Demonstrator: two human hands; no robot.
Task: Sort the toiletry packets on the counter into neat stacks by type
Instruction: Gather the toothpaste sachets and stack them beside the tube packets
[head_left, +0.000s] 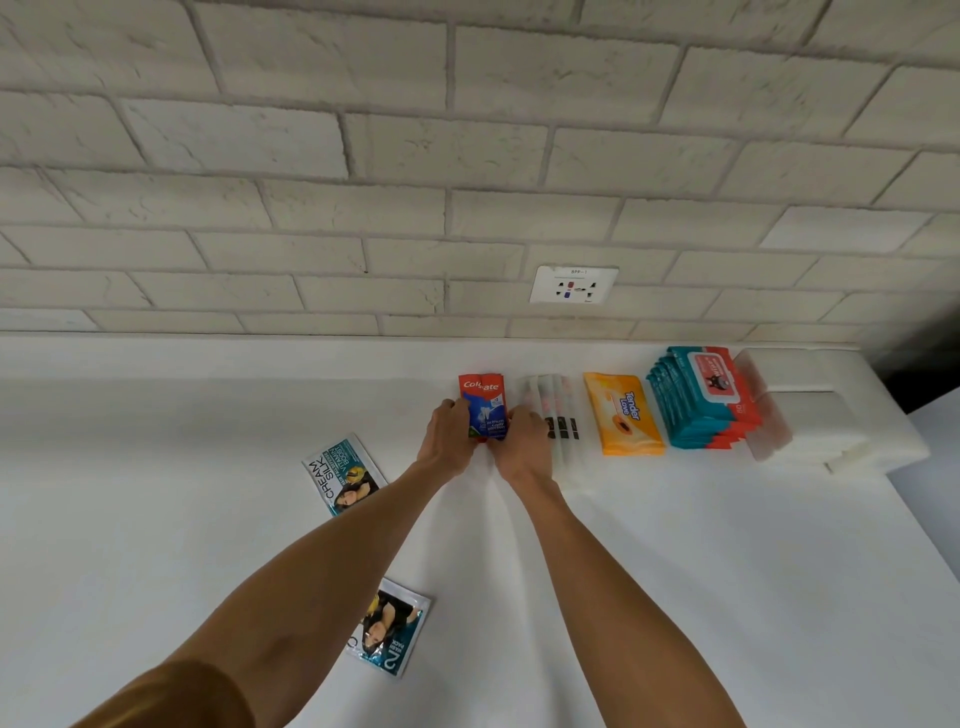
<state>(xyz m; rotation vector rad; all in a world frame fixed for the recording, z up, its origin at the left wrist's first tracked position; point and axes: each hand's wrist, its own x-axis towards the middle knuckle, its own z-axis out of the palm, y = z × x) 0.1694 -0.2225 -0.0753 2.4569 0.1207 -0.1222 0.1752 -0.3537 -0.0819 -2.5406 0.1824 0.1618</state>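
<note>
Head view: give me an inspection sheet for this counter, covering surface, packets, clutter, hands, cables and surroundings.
Surface: white counter.
Job's things: Colgate packets, white sachets, orange Tender Love pack, teal wipes stack in a row; far Cream Silk sachet and near Cream Silk sachet lie loose, apart.
Clutter: pale stack at far right, kind unclear.
Hands: left hand and right hand grip the Colgate packets from either side.
Cables: nothing seen.
Surroundings: white brick wall, wall socket.
</note>
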